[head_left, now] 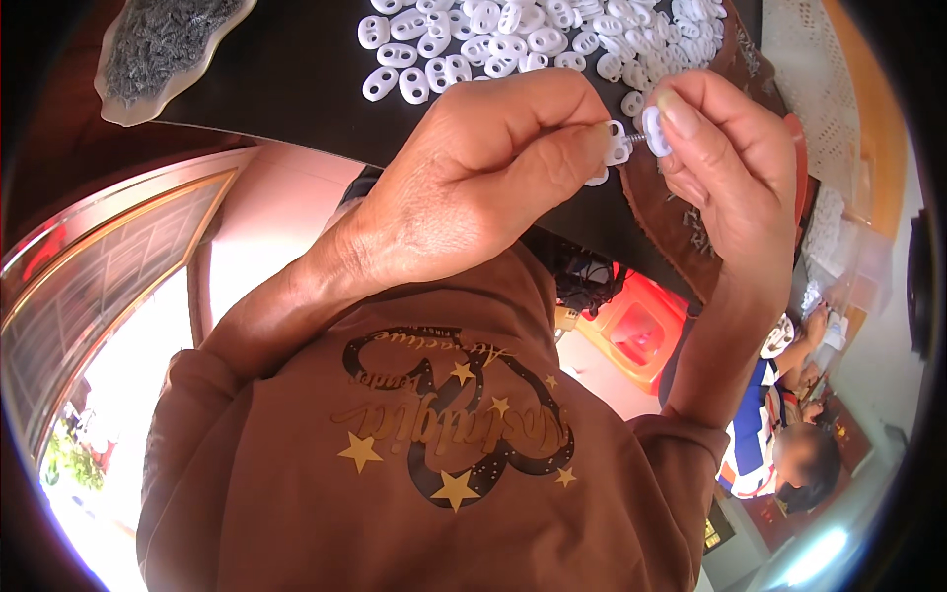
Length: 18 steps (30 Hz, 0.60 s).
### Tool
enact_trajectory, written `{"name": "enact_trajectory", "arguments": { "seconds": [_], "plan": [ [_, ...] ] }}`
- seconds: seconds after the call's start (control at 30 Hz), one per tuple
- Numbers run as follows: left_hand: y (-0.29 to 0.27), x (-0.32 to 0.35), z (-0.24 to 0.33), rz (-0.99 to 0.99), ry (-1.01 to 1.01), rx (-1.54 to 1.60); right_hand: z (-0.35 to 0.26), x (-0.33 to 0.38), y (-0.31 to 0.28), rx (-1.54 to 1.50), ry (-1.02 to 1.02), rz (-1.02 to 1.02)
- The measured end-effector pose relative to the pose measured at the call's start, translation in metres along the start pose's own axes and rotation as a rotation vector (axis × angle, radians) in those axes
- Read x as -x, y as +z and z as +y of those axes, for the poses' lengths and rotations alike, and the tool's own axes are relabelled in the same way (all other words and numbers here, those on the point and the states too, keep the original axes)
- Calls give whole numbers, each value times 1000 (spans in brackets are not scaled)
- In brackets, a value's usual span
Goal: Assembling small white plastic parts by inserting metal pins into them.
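My left hand (483,168) pinches a small white oval plastic piece (617,146) between thumb and forefinger. My right hand (725,168) holds a second white piece (655,130) right beside it, a tiny metal spring between the two. Both hands hover over the near edge of a black table top (286,79). A heap of several white two-hole pieces (513,35) lies on the table just beyond my hands. My brown printed sweatshirt (424,464) fills the lower part of the view.
A translucent tray (163,54) of small grey metal springs sits at the table's far left. A brown mat (681,227) with loose springs lies under my right hand. An orange plastic stool (631,331) stands below the table. Another seated person (789,434) is at the lower right.
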<state>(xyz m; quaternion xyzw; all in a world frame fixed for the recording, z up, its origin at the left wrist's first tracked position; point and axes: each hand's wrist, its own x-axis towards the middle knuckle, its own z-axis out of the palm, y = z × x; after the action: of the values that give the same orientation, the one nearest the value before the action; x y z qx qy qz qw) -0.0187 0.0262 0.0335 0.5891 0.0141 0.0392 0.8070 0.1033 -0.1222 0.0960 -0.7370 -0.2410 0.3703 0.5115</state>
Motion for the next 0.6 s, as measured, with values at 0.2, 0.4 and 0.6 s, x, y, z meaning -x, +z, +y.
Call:
{"name": "enact_trajectory", "arguments": {
  "seconds": [0.2,0.4,0.6],
  "plan": [
    [1,0,1,-26,-6,-36,1,3,3,-5,-1,1],
    [2,-1,-3,-16,22,-56,1,3,3,-12,-1,-2],
    [0,-2,-5,-16,43,-73,1,1,6,8,-5,9]
  ]
}}
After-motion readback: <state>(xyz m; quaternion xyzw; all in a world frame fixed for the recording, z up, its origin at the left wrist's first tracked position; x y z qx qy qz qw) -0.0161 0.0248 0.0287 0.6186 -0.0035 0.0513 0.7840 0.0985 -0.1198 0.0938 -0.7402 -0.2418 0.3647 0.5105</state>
